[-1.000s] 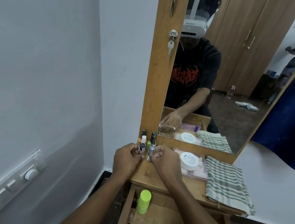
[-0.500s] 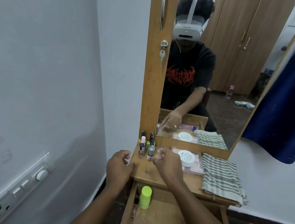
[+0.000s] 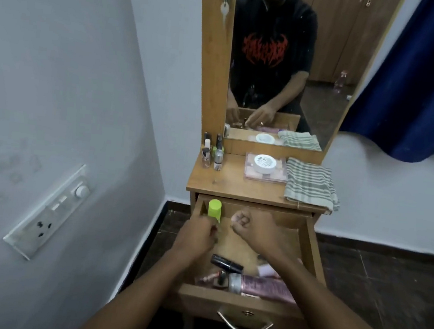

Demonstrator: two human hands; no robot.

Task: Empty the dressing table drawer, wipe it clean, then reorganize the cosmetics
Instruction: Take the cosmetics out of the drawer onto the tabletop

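The dressing table drawer (image 3: pixel 243 300) stands pulled open below the tabletop (image 3: pixel 230 182). A lime-green bottle (image 3: pixel 214 209) stands upright in its far left corner. My left hand (image 3: pixel 197 236) is at the bottle's lower part and hides its base; the hand is blurred, so a grip is unclear. My right hand (image 3: pixel 248 226) hovers over the drawer's middle as a closed fist with nothing visible in it. Near the drawer front lie a black tube (image 3: pixel 226 263), a pink tube (image 3: pixel 266 287) and smaller items, partly under my right forearm.
On the tabletop stand several small nail polish bottles (image 3: pixel 211 153) at the back left, a white jar (image 3: pixel 264 163) on a pink palette (image 3: pixel 266 176), and a striped cloth (image 3: pixel 309 183) at the right. A wall with a switch panel (image 3: pixel 51 207) is close on the left.
Both hands have come down from the small bottles on the tabletop into the open drawer. The view has tilted down, showing the whole drawer.
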